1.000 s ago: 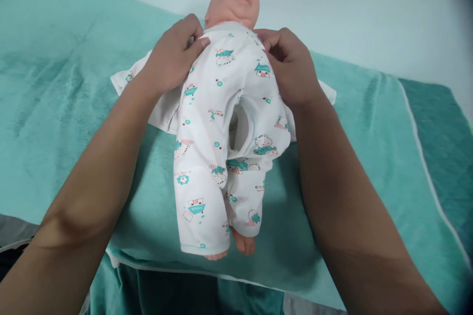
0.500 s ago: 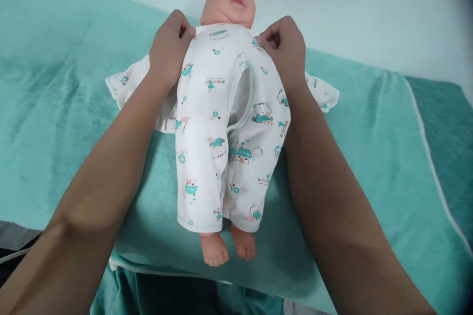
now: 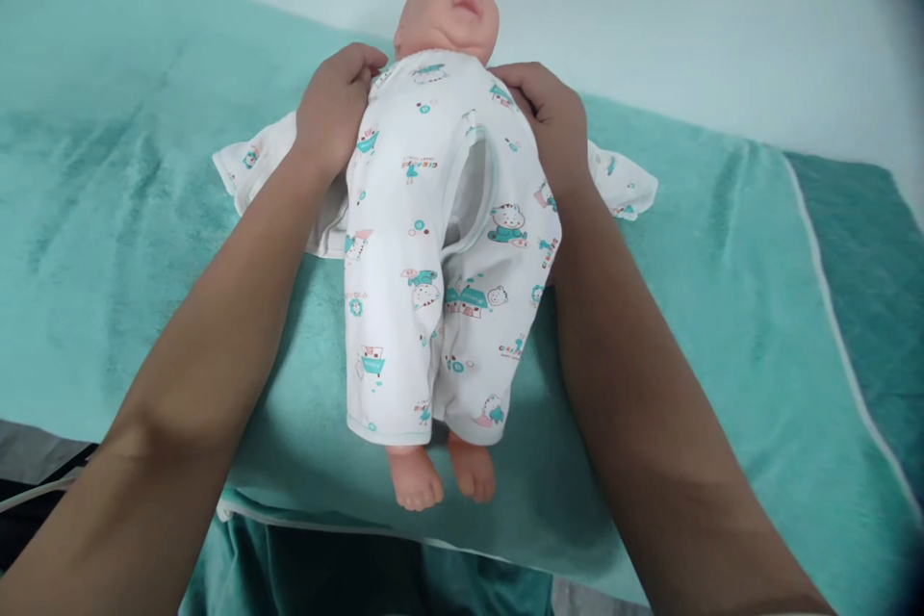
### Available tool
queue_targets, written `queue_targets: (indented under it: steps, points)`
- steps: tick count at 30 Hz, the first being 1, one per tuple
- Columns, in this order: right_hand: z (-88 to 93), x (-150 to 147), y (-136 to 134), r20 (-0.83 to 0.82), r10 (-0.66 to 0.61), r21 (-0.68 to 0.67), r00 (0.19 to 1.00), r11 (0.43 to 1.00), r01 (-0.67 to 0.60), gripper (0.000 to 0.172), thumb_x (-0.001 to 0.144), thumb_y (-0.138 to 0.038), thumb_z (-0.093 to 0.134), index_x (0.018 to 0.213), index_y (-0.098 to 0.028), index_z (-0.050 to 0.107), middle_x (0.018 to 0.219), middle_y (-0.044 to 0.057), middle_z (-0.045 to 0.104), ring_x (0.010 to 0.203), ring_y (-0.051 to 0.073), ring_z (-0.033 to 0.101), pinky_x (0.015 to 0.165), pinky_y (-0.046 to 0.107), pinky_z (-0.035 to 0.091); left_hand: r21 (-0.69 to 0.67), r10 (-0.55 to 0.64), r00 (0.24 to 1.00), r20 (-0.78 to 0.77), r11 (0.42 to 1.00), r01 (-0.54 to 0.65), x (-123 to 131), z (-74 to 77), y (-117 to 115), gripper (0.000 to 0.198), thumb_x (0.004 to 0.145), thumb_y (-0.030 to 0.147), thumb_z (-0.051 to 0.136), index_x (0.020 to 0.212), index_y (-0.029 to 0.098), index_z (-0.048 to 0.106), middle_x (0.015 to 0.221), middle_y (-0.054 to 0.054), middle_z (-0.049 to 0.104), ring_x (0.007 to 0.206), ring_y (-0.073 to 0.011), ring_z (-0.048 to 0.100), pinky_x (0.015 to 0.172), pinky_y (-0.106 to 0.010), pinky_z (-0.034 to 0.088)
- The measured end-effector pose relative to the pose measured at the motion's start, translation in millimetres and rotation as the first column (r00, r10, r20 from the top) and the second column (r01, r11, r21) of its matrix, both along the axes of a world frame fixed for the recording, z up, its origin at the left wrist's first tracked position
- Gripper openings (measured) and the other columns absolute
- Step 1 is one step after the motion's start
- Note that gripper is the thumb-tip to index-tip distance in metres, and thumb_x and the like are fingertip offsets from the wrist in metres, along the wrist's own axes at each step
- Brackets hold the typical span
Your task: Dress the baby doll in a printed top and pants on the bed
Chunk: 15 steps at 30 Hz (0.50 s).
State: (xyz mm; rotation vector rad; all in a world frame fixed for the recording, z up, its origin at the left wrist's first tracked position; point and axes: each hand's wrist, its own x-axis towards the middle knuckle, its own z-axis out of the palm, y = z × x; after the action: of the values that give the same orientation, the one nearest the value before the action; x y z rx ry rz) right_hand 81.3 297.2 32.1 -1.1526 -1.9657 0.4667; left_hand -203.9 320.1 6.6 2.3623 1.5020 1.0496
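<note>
A baby doll [image 3: 462, 10] lies on its back, head at the far side and bare feet [image 3: 417, 478] towards me. White printed baby trousers [image 3: 394, 202] with an open crotch cover it from the upper chest to the ankles. My left hand [image 3: 338, 106] is curled at the upper left edge of the trousers, fingertips against the waistband. On the opposite side my right hand [image 3: 552, 115] has its fingers bent over the waistband edge, thumb tucked beneath. Both hands' fingertips are partly hidden. Sleeves of a matching white shirt [image 3: 625, 183] spread out on both sides.
A green plush cover [image 3: 130, 192] lies under the doll, with a darker green piece [image 3: 866, 241] at the right. Behind it rises a pale wall [image 3: 650, 19]. The cover's front edge [image 3: 346, 531] hangs near me, and a white cable [image 3: 33, 498] shows at lower left.
Both hands have come slightly nearer to me, and their raised pinch has flattened against the doll's sides. The trousers' upper edge sits slightly lower in view.
</note>
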Motion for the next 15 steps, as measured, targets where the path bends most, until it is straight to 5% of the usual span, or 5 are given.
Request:
queue_targets:
  steps: [3,6,11,15]
  points:
    - [-1.8,-1.3,-5.3,0.003,-0.012,0.022,1.000,1.000,0.012,0.031,0.103,-0.009,0.051,0.125,-0.019,0.071,0.126,-0.002,0.076,0.117,0.004,0.066,0.104,0.021,0.048,-0.146,0.123,0.983,0.137,0.984,-0.102,13.3,17.4,-20.5,0.065,0.107,0.036,0.016,0.125,-0.004,0.064,0.115,-0.007,0.074,0.120,-0.0264,0.069,0.094,-0.043,0.048]
    - [-3.4,-0.5,-19.7,0.016,-0.043,0.010,0.999,0.999,0.043,0.032,0.105,-0.017,0.052,0.133,-0.020,0.067,0.135,0.000,0.073,0.125,0.008,0.064,0.108,0.026,0.047,-0.129,0.204,0.975,0.089,0.973,-0.191,20.3,27.6,-42.7,0.054,0.109,0.035,0.027,0.130,0.002,0.064,0.124,-0.005,0.073,0.124,-0.0239,0.066,0.103,-0.045,0.047]
    - [-11.4,7.5,-71.6,0.007,0.022,0.100,1.000,0.995,-0.022,0.051,0.099,-0.018,0.064,0.149,-0.016,0.055,0.159,0.010,0.057,0.149,0.018,0.050,0.127,0.040,0.037,-0.081,0.244,0.969,0.036,0.967,-0.240,8.3,12.0,-76.7,0.036,0.101,0.025,0.065,0.135,0.013,0.061,0.148,-0.005,0.062,0.140,-0.0196,0.052,0.123,-0.041,0.039]
    - [-10.0,5.8,-135.3,-0.104,-0.008,0.167,0.995,0.986,0.025,0.051,0.100,-0.021,0.061,0.150,-0.027,0.054,0.154,0.007,0.060,0.146,0.024,0.054,0.125,0.052,0.042,0.066,0.138,0.983,0.123,0.987,-0.147,1.2,0.6,-129.2,0.036,0.099,0.027,0.068,0.134,0.020,0.062,0.146,-0.007,0.062,0.140,-0.0221,0.052,0.124,-0.044,0.038]
